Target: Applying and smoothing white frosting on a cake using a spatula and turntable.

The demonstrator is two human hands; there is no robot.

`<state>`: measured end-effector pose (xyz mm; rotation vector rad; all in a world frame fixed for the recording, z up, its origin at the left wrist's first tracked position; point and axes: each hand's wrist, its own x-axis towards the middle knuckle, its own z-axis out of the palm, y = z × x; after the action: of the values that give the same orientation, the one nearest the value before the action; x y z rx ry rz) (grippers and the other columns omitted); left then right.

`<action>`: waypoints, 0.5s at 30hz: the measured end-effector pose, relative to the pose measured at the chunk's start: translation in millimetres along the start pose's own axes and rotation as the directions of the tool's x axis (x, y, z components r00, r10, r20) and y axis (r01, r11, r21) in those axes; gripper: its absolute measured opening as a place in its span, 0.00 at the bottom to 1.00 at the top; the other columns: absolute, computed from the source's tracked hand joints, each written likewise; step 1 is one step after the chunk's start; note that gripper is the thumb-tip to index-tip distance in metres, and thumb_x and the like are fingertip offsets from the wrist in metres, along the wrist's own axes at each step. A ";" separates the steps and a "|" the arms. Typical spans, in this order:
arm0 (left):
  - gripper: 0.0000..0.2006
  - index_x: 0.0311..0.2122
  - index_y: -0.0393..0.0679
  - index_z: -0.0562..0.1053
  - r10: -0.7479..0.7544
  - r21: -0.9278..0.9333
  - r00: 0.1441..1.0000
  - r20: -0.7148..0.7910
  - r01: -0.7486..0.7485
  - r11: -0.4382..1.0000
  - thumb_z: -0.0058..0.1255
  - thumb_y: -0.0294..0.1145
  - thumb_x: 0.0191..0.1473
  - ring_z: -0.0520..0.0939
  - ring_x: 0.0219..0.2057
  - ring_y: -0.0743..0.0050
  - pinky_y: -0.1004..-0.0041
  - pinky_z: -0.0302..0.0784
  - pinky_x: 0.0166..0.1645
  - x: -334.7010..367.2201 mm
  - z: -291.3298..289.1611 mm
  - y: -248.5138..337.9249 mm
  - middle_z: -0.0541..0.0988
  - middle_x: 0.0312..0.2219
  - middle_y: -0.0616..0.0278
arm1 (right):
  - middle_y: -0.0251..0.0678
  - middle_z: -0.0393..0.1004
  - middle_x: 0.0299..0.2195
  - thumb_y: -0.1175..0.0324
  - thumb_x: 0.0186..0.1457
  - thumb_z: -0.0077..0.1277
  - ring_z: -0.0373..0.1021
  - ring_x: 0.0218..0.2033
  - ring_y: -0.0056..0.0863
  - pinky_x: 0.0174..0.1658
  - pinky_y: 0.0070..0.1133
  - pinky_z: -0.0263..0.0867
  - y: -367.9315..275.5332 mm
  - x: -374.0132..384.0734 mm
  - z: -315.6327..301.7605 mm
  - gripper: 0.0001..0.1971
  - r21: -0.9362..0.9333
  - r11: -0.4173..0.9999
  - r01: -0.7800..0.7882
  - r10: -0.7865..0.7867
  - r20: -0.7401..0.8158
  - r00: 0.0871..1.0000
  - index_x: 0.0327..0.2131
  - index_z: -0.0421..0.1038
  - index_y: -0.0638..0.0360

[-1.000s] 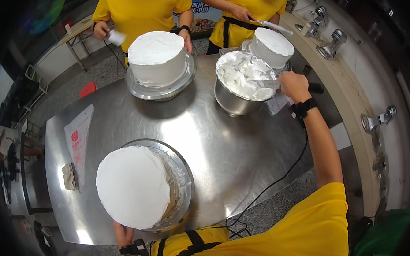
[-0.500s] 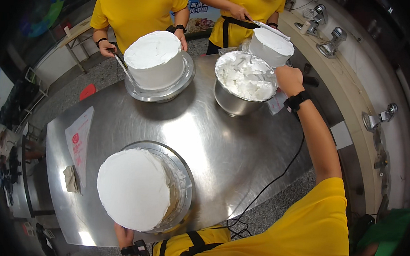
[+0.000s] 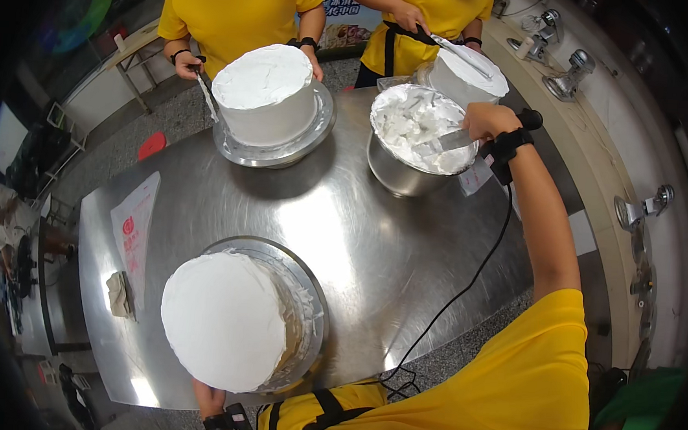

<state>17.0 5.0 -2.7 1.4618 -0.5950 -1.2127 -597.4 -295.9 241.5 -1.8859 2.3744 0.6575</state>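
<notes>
Right hand (image 3: 489,121) gripping spatula (image 3: 446,142), left hand (image 3: 208,399) beside cake (image 3: 223,322)

Flat white plastic bag (image 3: 132,230) with red print lies left, crumpled beige cloth (image 3: 118,294) beside it. Silver metal stand mixers (image 3: 570,77) sit on long tan counter (image 3: 589,155), right. Rounded red seat (image 3: 152,145) shows upper left.

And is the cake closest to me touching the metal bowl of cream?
Apart. The head view shows a wide stretch of shiny table between the closest cake and the metal bowl.
</notes>
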 end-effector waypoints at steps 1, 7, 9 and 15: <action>0.19 0.39 0.32 0.66 0.006 -0.011 1.000 0.009 -0.006 1.000 0.46 0.27 0.38 0.72 0.38 0.58 0.69 0.65 0.42 -0.7 0.4 0.7 0.73 0.34 0.48 | 0.36 0.73 0.19 0.72 0.33 0.48 0.70 0.19 0.26 0.22 0.21 0.64 0.7 -2.3 -5.1 0.13 0.081 0.996 0.039 -0.044 0.056 0.997 0.30 0.72 0.61; 0.17 0.41 0.32 0.64 -0.041 0.098 0.997 0.059 0.035 0.995 0.44 0.23 0.42 0.71 0.38 0.70 0.74 0.66 0.43 -5.1 12.6 14.6 0.72 0.37 0.54 | 0.35 0.73 0.19 0.76 0.30 0.49 0.69 0.18 0.22 0.21 0.19 0.63 -2.7 11.4 7.9 0.18 0.251 0.965 0.077 -0.101 0.084 0.991 0.33 0.72 0.59; 0.16 0.41 0.32 0.64 -0.170 -0.209 0.985 0.040 0.175 0.962 0.43 0.21 0.43 0.70 0.39 0.73 0.75 0.66 0.43 -4.4 11.7 14.5 0.71 0.37 0.56 | 0.35 0.73 0.20 0.75 0.30 0.48 0.70 0.19 0.24 0.23 0.20 0.64 -13.7 9.2 5.7 0.20 0.142 0.990 0.025 -0.033 0.051 0.998 0.35 0.71 0.57; 0.13 0.41 0.34 0.63 -0.249 -0.362 0.968 0.024 0.241 0.901 0.38 0.23 0.48 0.71 0.39 0.73 0.74 0.68 0.43 -7.6 18.2 19.3 0.70 0.37 0.58 | 0.36 0.74 0.23 0.73 0.33 0.48 0.71 0.24 0.29 0.27 0.24 0.66 -17.7 -9.0 -12.6 0.17 0.076 0.997 -0.033 0.038 -0.063 0.997 0.34 0.72 0.51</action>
<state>2.6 -1.4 20.0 1.2551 -0.1560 -1.4146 -575.7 -295.1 250.2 -1.8667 2.4400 0.5102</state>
